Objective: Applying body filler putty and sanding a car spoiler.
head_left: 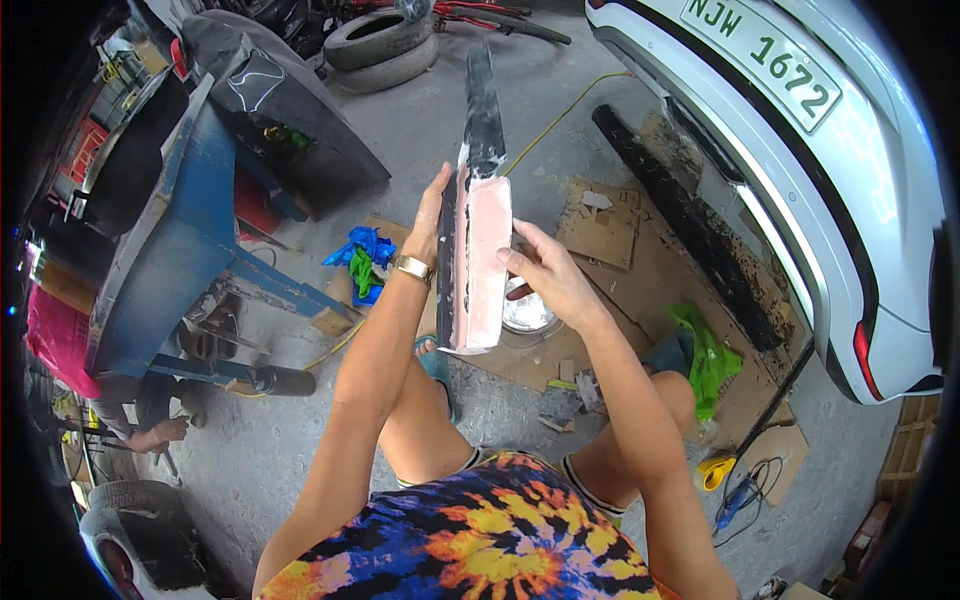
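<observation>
Both my hands hold a long car trim panel (490, 255) up in front of me. Its near part is wide and coated with pink filler, while the narrow far end is black with whitish smears. My left hand (430, 215) is closed round the left side, and a gold watch (413, 267) sits on that wrist. On the right edge, my right hand (542, 268) grips with the thumb on the pink face and the fingers partly hidden behind. Below the panel, partly covered by it, stands a round container (528, 315) with a shiny, whitish inside.
A white car's rear (800, 170) fills the right side, with a long black bumper piece (690, 225) on cardboard (600, 245) beside it. At left are a blue metal stand (190, 250) and another person's hand (165, 435). Stacked tyres (380, 45) lie far off; green plastic (708, 360) is nearer.
</observation>
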Demonstrator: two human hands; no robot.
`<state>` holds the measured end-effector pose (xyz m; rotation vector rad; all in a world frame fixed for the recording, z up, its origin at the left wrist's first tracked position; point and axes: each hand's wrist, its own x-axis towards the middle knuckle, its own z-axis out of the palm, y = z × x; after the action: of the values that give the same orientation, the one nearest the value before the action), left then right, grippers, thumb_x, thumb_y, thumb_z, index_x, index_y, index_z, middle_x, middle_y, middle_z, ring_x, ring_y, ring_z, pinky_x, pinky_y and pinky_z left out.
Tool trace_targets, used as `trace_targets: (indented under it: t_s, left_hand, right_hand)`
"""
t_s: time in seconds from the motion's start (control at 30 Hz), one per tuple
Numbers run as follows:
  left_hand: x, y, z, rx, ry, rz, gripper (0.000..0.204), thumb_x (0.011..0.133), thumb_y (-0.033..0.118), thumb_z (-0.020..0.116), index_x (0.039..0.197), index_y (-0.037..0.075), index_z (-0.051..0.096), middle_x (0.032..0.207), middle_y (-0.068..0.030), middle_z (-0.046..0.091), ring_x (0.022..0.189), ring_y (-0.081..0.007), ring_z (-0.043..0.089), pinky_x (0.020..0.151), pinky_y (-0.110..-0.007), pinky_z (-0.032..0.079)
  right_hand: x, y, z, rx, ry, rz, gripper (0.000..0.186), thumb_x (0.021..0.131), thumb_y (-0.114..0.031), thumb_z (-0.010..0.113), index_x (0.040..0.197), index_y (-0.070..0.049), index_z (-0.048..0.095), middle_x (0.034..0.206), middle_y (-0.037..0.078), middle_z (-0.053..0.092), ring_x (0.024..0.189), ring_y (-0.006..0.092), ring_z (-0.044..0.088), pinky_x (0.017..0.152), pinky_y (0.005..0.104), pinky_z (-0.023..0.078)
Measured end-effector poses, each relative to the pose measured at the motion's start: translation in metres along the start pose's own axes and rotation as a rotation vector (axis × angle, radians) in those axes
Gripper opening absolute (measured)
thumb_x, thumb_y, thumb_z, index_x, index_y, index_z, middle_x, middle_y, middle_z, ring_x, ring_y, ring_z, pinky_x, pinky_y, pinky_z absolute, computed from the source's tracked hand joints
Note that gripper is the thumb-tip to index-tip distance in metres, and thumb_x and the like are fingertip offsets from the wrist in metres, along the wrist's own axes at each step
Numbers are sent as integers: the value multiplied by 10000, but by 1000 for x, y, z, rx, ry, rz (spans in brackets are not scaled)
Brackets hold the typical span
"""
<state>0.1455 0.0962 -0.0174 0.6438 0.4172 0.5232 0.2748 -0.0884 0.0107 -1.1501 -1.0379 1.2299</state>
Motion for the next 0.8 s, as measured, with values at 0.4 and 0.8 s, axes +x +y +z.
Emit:
trace_targets:
  t_s: [0.4,0.8]
  left_hand:
    - [9,-12,-47,89,227,-96,557,890,528,553,1110,23,639,1054,-164,678,937,-284,646,892,-423,513]
    - [0,-21,-67,19,-385,-26,445,1006,447,325,1328,235,547,1398,54,529,1347,-118,405,1212,-515,111]
  right_hand:
    - [16,-3,-2,413,88,35,305,946,-317,575,1059,-34,587,933,62,656,787,143,662,603,304,589]
    - [16,0,3,420,81,75,329,949,-337,561,1058,-27,586,904,48,650,789,124,662,609,308,589]
